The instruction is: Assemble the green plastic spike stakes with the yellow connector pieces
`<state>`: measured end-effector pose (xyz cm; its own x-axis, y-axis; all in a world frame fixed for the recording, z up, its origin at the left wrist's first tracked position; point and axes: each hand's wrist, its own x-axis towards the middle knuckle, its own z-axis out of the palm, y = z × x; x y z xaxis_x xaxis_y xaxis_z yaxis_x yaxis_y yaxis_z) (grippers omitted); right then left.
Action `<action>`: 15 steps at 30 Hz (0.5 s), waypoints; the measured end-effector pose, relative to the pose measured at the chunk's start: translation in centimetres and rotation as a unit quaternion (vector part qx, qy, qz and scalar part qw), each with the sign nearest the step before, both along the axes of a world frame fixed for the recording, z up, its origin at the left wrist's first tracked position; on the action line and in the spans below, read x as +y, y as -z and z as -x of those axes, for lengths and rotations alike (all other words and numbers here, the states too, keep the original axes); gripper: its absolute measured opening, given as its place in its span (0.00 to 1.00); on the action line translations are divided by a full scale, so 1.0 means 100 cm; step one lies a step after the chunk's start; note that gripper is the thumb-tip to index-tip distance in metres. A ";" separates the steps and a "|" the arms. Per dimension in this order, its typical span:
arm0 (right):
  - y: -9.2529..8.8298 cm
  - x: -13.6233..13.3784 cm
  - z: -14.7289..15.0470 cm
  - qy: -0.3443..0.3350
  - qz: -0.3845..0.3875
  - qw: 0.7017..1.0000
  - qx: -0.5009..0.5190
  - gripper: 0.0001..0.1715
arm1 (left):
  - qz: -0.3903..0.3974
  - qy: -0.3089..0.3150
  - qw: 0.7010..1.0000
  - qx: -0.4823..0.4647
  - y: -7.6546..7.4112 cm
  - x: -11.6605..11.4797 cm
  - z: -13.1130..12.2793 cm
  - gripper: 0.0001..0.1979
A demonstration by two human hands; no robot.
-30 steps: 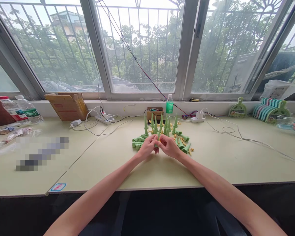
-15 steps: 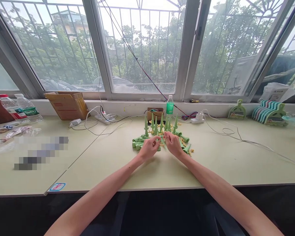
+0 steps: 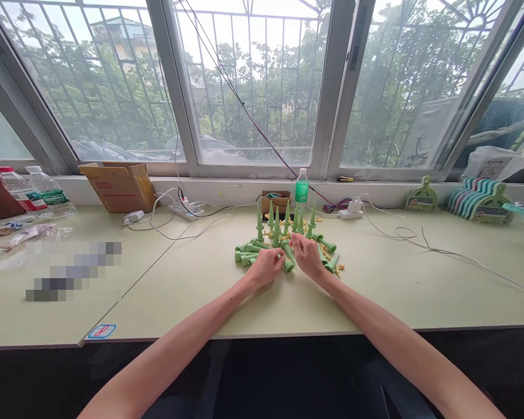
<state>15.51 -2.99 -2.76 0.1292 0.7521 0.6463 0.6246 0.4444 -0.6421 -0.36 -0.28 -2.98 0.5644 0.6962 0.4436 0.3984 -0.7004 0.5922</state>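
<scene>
Left grip (image 3: 266,266) and right grip (image 3: 308,258) pinch one green cone (image 3: 287,263), beside the cone pile (image 3: 248,252) on the table (image 3: 375,291)

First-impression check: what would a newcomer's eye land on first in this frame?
The heap of green cones at the middle of the pale table draws the eye, with upright cones standing in a row just behind it. The left hand and right hand meet there on a single cone. Beyond, a wide barred window fills the top of the view.
</scene>
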 end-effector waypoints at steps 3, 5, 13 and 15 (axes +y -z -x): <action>0.000 0.000 0.000 -0.002 0.001 1.000 0.003 0.27 | -0.003 0.005 1.000 -0.004 -0.001 0.000 0.000 0.13; -0.001 0.000 0.000 -0.003 0.003 1.000 0.006 0.27 | -0.006 0.002 1.000 -0.008 -0.002 0.000 -0.001 0.14; -0.001 0.000 0.000 -0.003 0.001 1.000 0.007 0.28 | -0.007 -0.007 1.000 0.002 -0.003 -0.001 -0.001 0.19; -0.001 0.000 0.000 -0.005 0.000 1.000 0.007 0.28 | 0.003 -0.010 1.000 -0.001 -0.002 -0.001 0.000 0.19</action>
